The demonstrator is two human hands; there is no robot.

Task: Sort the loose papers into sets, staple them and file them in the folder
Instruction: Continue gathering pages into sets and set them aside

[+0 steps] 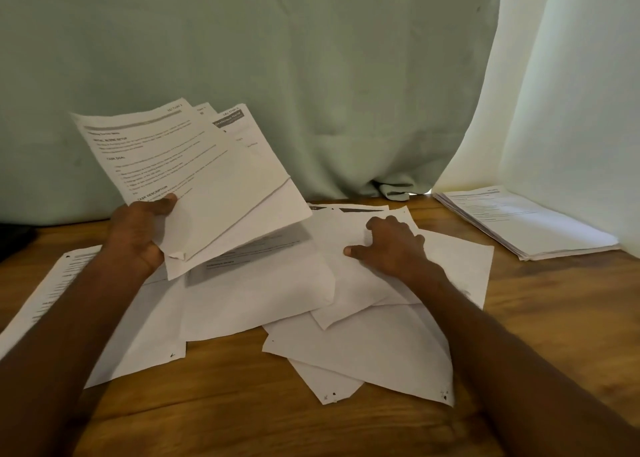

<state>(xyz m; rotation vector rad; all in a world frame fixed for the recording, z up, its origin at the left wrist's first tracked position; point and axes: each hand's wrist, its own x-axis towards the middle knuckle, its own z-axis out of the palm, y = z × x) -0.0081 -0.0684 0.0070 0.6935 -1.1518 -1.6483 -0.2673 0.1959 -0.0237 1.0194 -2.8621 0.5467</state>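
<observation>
Lower centre of frame: loose papers (311, 318), mostly face-down, spread overlapping on the wooden table (242, 422), my right hand (391, 248) resting on them with fingers curled at a sheet's edge. Left of centre: my left hand (138, 231) grips a raised fan of about 3 printed sheets (194, 179). Far right: 1 neat stack (526, 224); no stapler or folder in view, so I judge sorting is under way, with stapling and filing still to do.

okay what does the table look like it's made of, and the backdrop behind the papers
Table: looks like wood with a smooth brown finish; grain streaks and plank seams show. Backdrop: probably pale green woven cloth, matte; it hangs in soft folds and bunches at the table edge.
</observation>
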